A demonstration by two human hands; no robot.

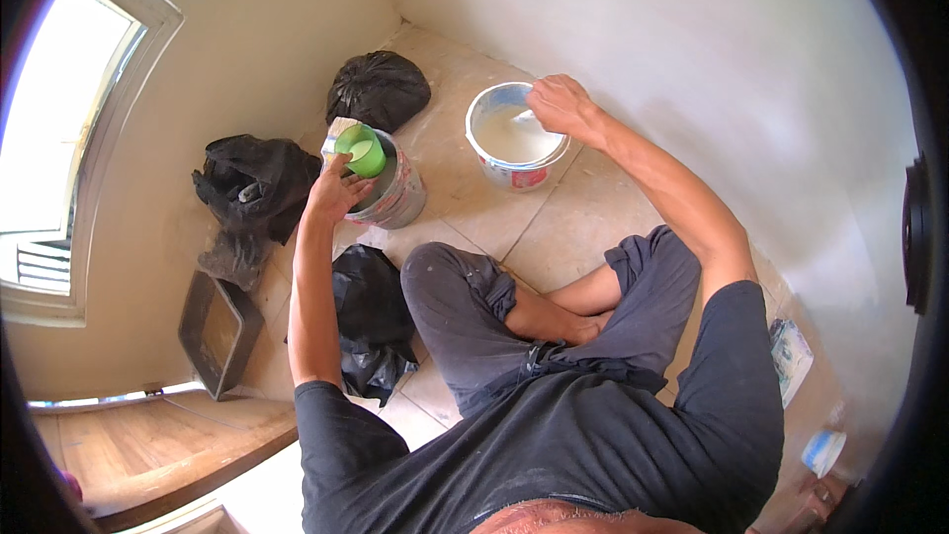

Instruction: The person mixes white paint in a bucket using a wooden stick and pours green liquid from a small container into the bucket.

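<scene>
My left hand (pixel 338 192) has spread fingers beside a green cup (pixel 362 146) containing pale liquid, with a fingertip at its side. The cup is at the top of a grimy bucket (pixel 398 200), beside a pale, flat object (pixel 334 133). My right hand (pixel 560 104) is closed on a white implement (pixel 524 120) over a white bucket (pixel 529 174) of creamy liquid. The implement's lower end is hard to make out.
Black bags (pixel 378 89) lie behind and left of the buckets, another (pixel 366 311) beside my knee. A dark tray (pixel 222 285) leans at left, near a window and wooden ledge (pixel 148 445). A spattered object (pixel 791 361) and small tub (pixel 822 453) lie right. Walls bound the floor.
</scene>
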